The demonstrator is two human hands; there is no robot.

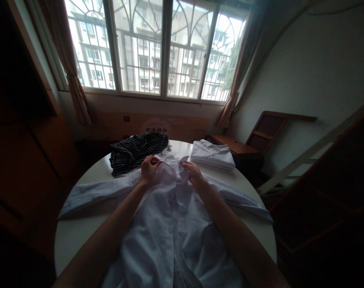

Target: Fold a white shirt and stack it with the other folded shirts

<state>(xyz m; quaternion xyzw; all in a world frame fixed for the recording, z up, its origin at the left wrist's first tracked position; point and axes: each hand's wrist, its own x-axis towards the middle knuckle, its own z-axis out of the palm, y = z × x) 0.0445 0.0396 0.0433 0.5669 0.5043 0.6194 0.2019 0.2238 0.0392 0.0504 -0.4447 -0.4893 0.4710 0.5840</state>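
Note:
A white long-sleeved shirt [157,216] lies front up across the round table, its sleeves stretched out to both sides and its lower part hanging toward me. My left hand [149,168] pinches the left side of its collar. On the other side, my right hand [193,172] has the right collar point between thumb and fingers. The collar is spread apart between the two hands, and the button front runs down the middle. Behind my left hand sits a crumpled black garment with white stripes [136,150]. Beyond my right hand rests a stack of folded white shirts [212,155].
The round white table [88,175] carries all the clothes. A wooden chair [264,134] stands at the back right, near a pale ladder-like frame [290,176]. Behind the table are a printed cardboard box [182,125] and a barred window [142,60] with tied curtains [76,88].

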